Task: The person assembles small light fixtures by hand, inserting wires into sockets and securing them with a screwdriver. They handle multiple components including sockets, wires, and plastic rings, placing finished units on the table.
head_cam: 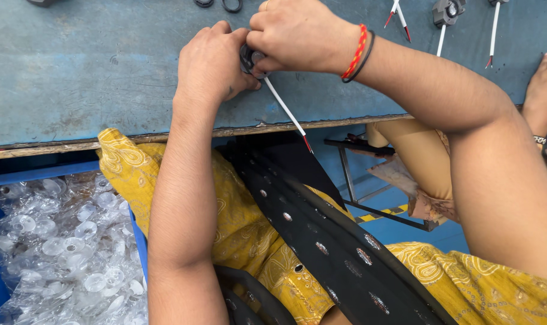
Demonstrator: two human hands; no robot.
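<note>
My left hand (212,63) and my right hand (297,35) meet over a worn blue-grey table (81,72), both closed on one small dark grey round part (249,59). A white cable (283,106) with a red tip runs from that part down to the right, past the table's front edge. The part is mostly hidden by my fingers. A red-and-orange thread band and a black band circle my right wrist.
A blue bin (140,241) at lower left holds a bag of clear round plastic pieces (63,247). More grey parts with white red-tipped cables (445,15) lie at the table's far right, black rings (231,5) at the top. Another person's hand (544,81) rests at right.
</note>
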